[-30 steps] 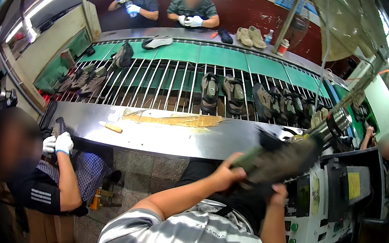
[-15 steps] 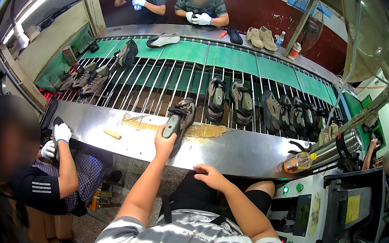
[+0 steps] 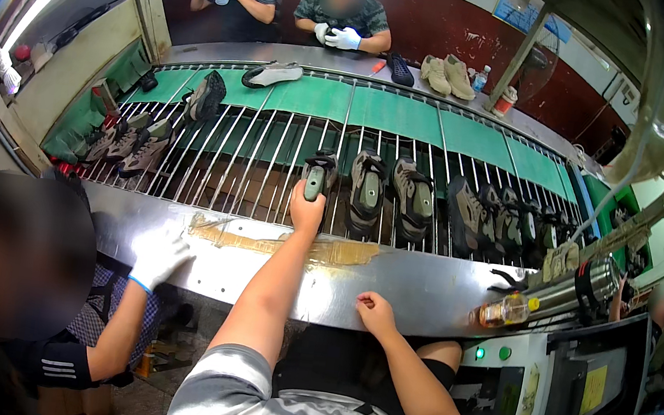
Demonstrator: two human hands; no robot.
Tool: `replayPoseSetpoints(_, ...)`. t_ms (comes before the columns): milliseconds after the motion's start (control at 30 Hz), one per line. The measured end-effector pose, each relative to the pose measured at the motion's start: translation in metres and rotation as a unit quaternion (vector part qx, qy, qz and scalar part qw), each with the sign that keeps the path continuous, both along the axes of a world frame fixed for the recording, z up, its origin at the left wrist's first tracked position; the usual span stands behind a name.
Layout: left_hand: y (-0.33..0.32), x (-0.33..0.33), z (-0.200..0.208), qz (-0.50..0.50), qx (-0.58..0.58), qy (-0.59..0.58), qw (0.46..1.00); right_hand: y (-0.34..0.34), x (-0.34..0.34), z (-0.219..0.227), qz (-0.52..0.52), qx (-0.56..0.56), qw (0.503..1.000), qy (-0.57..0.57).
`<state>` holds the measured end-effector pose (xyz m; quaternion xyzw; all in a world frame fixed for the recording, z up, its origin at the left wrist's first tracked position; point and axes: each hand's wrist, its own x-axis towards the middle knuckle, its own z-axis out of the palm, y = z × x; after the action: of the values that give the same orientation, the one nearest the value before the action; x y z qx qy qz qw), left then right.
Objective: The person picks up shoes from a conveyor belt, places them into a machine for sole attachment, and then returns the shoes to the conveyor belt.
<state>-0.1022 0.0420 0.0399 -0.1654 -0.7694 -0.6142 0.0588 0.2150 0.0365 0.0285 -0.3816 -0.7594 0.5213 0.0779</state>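
Note:
My left hand (image 3: 307, 206) reaches forward over the bench and is closed round the heel end of a dark brown-and-grey shoe (image 3: 323, 159). A grey-green shoe last (image 3: 315, 181) fills the shoe's opening. The shoe points away from me, at the near side of the metal rod rack (image 3: 273, 146). To its right, two similar shoes with lasts stand on the rods, the closer shoe (image 3: 364, 199) and another shoe (image 3: 410, 205). My right hand (image 3: 377, 314) hovers at the bench's near edge, fingers curled in, with nothing visible in them.
Several shoes (image 3: 484, 214) line the rack's right and left. Green matting (image 3: 394, 110) runs behind. A drink bottle (image 3: 506, 310) and steel flask (image 3: 588, 285) lie right, above a machine panel (image 3: 491, 393). A co-worker's gloved hand (image 3: 160, 259) is over the bench's left; two people sit opposite.
My left hand has carried the shoe forward from the steel bench to the rack. My right hand's fingers have curled in. The left co-worker's gloved hand has moved over the bench.

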Motion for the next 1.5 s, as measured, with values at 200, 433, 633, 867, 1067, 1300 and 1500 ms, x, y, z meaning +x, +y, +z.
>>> replayPoseSetpoints(200, 0.004, -0.02, -0.024, -0.054, 0.021, 0.005, 0.998, 0.019, -0.124, -0.003, 0.075, 0.158, 0.983, 0.053)
replayPoseSetpoints(433, -0.041, -0.093, -0.017, -0.239, 0.038, -0.112, 0.964, -0.013, -0.24, 0.022, 0.27, 0.29, 0.917, 0.042)
replayPoseSetpoints(633, -0.095, -0.294, -0.028, -0.061, 0.241, -0.281, 0.927, -0.023, -0.252, -0.007, 0.27, 0.344, 0.897, 0.066)
replayPoseSetpoints(867, -0.117, -0.467, -0.056, 0.076, 0.33, -0.314, 0.887, -0.019, -0.267, -0.008, 0.265, 0.364, 0.889, 0.086)
replayPoseSetpoints(1067, -0.096, -0.539, -0.049, 0.071, 0.409, -0.317, 0.853, -0.014, -0.273, -0.012, 0.297, 0.377, 0.875, 0.064)
replayPoseSetpoints(1300, -0.05, -0.529, -0.069, 0.062, 0.263, -0.219, 0.937, -0.017, -0.281, -0.009, 0.302, 0.422, 0.852, 0.074)
replayPoseSetpoints(1500, -0.007, -0.472, -0.084, 0.097, 0.112, -0.151, 0.977, -0.018, -0.284, -0.011, 0.296, 0.424, 0.853, 0.075)
